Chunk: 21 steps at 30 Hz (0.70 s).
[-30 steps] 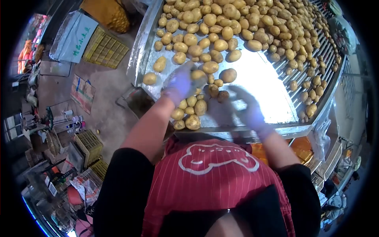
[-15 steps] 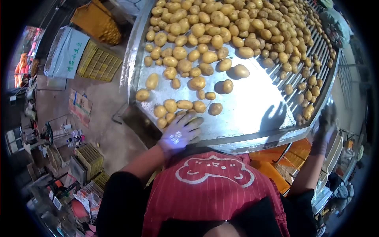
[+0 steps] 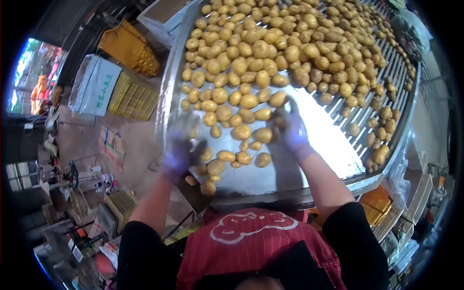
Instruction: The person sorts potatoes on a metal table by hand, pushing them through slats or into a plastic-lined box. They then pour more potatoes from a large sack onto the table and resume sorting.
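Many yellow-brown potatoes (image 3: pixel 240 131) lie on a shiny metal table (image 3: pixel 314 169), loosely spread near its front and heaped toward the back. My left hand (image 3: pixel 181 147), in a purple-grey glove, is at the table's left edge beside several potatoes; motion smears its fingers. My right hand (image 3: pixel 292 128), also gloved, is at the right side of the loose potatoes, its fingers touching or next to a darker potato. Whether it grips that potato cannot be made out. At the front left corner, a potato (image 3: pixel 191 181) is over a dark opening.
A slatted metal rack (image 3: pixel 355 123) carries more potatoes on the right. Yellow crates (image 3: pixel 134 99) and an orange sack (image 3: pixel 129 50) stand at the left. An orange container (image 3: pixel 375 203) is under the front right edge. A plastic bag (image 3: pixel 411 31) hangs at the back right.
My right hand has moved from the table's right edge to the potatoes. My left hand has moved left and farther forward. Some potatoes have shifted near the front left corner.
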### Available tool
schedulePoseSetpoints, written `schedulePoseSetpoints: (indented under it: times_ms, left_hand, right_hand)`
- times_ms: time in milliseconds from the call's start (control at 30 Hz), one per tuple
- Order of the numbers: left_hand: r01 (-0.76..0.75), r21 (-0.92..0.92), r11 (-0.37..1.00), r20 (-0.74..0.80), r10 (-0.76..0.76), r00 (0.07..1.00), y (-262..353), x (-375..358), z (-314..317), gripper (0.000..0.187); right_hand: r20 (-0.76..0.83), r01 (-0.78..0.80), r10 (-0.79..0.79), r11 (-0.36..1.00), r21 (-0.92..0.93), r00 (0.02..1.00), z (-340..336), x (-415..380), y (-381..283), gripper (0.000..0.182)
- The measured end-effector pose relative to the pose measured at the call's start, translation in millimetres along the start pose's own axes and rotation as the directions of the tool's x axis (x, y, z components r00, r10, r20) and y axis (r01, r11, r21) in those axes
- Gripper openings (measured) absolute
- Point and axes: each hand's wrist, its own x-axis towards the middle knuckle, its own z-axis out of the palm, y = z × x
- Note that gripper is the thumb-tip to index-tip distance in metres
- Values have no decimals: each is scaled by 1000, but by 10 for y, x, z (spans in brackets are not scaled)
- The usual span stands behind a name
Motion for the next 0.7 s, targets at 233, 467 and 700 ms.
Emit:
schedulePoseSetpoints:
  times_ms: [233,467,700]
  left_hand:
    - [231,73,970,-128,-220,967,-387,1256,790,64]
    - [41,100,994,45,-46,998,-6,608,840,54]
    - [-196,35,980,388,168,906,545,-581,218,47]
  right_hand:
    - [-653,-46,-206,937,-347,729,-2161,-1617,858,42]
    - [-366,-652,548,543,-529,753,-1814,-914,1174,60]
    - [121,240,-228,966,-97,966,605,-287,-527,48]
